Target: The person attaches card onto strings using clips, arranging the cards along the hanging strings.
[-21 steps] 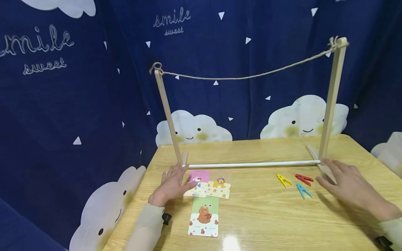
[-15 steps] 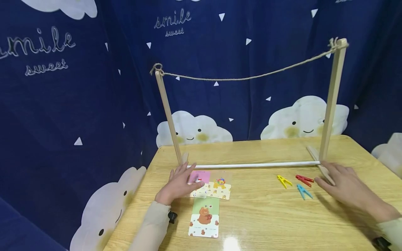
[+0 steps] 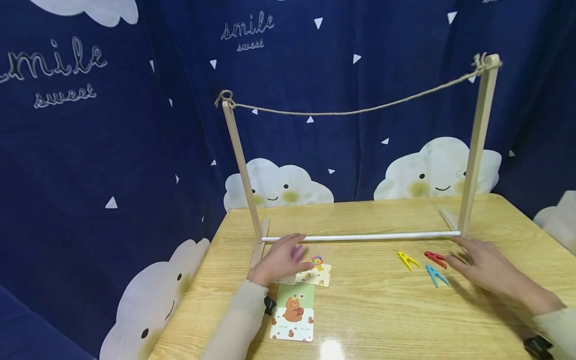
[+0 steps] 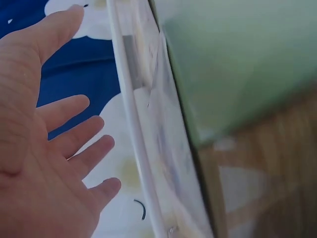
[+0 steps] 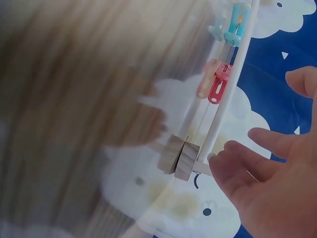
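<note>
My left hand (image 3: 280, 260) is over the upper cards with relaxed fingers and holds nothing, as its empty palm in the left wrist view confirms. It hides most of a pink card. Beside it lies a lion card (image 3: 317, 275), and below is a green-and-white bear card (image 3: 292, 315). On the right, my right hand (image 3: 490, 265) is near a red clothespin (image 3: 435, 259), its thumb closest, also empty. A blue clothespin (image 3: 436, 275) and a yellow clothespin (image 3: 407, 260) lie left of that hand.
Behind the cards stands a wooden frame with a left post (image 3: 243, 172), a right post (image 3: 478, 150) and a white bar (image 3: 360, 236) low between them. A sagging twine (image 3: 337, 113) joins the post tops. A dark blue curtain (image 3: 288, 65) hangs behind the wooden table (image 3: 369, 310).
My left hand has moved right from the left post's foot, over the pink card. My right hand has shifted slightly left and down, towards the red clothespin. The cards and clothespins have stayed put.
</note>
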The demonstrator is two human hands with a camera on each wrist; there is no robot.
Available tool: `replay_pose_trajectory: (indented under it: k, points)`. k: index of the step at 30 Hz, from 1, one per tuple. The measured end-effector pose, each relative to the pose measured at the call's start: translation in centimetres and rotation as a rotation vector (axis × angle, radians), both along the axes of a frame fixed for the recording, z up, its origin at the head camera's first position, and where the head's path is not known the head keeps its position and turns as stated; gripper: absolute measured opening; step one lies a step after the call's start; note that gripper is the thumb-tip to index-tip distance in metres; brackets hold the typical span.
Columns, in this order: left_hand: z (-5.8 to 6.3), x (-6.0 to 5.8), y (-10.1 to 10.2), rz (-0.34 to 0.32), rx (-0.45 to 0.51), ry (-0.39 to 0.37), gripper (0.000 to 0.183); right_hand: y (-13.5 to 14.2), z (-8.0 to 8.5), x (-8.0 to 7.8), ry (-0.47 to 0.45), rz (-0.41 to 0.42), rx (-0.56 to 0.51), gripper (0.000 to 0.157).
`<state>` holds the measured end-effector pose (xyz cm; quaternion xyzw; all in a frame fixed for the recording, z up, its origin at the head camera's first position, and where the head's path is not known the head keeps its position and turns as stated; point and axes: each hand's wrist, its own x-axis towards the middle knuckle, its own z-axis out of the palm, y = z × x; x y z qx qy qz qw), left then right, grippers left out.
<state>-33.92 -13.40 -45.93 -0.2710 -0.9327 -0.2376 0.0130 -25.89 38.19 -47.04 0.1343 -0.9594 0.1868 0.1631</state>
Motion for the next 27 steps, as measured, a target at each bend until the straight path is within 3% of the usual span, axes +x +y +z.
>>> replay_pose_trajectory:
  k: [6, 14, 22, 27]
  points:
    - [0.0, -0.3, 1.6, -0.010, -0.009, -0.036, 0.084, -0.4, 0.1, -0.2, -0.029, 0.022, -0.010, 0.056]
    - [-0.8, -0.8, 2.4, -0.025, -0.012, -0.060, 0.085, -0.5, 0.3, -0.4, -0.135, 0.030, -0.034, 0.056]
    - [-0.8, -0.9, 3.0, -0.013, -0.087, -0.065, 0.087, -0.7, 0.1, -0.4, -0.136, 0.031, -0.038, 0.050]
    - [-0.8, -1.2, 3.2, -0.018, -0.119, -0.045, 0.086, -1.0, -0.2, -0.2, -0.085, 0.027, -0.030, 0.037]
